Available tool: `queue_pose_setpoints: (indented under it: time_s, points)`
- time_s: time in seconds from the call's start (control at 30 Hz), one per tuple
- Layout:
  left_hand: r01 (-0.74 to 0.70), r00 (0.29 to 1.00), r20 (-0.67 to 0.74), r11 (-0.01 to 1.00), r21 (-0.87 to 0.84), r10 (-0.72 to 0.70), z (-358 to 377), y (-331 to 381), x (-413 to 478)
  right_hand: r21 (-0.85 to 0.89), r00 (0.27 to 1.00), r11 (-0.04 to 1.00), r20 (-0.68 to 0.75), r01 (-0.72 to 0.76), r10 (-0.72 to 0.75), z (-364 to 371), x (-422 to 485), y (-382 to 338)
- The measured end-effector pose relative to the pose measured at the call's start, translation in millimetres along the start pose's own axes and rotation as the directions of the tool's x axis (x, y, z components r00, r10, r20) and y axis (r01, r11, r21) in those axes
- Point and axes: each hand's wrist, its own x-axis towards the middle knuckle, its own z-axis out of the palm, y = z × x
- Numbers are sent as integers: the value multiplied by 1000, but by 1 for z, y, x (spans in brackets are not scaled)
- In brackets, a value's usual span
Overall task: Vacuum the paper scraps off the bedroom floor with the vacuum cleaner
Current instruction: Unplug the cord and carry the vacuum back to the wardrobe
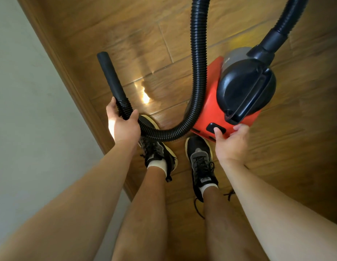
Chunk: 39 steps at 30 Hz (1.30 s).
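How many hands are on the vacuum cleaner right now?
2. The left hand grips the black ribbed hose just behind its nozzle; the right hand holds the red vacuum body, thumb on its black switch.

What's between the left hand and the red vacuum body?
Head view: the black ribbed hose, gripped by the left hand, sags across that gap above the left shoe's toe and wood floor.

Blk sneakers w/ white socks; wood baseboard along pale wall, left.

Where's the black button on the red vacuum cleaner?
In the head view, the black rectangular switch sits right of centre on the near face of the red plastic vacuum cleaner, under the thumb of the right hand.
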Motion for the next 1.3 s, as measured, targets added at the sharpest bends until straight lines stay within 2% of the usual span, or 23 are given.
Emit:
queue_pose_setpoints:
  time_s: [0.3,0.43,0.67,1.13,1.3]
  points:
    - [27,1000,11,1000,0,-27,2,2,8,-16,998,999,-50,-37,36,10,-1,-5]
    - [35,999,9,999,2,-35,5,5,7,-2,999,1000,-43,-6,5,10,-1,0]
    - [32,999,-2,999,10,-32,9,12,2,18,999,999,11,50,-51,-3,2,5]
    - [21,1000,-23,999,27,-20,12,19,-8,7,992,999,119,39,-39,-14,-5,2]
    - [18,1000,-15,1000,25,-17,14,19,-9,5,981,994,159,108,-107,-14,-13,-6]
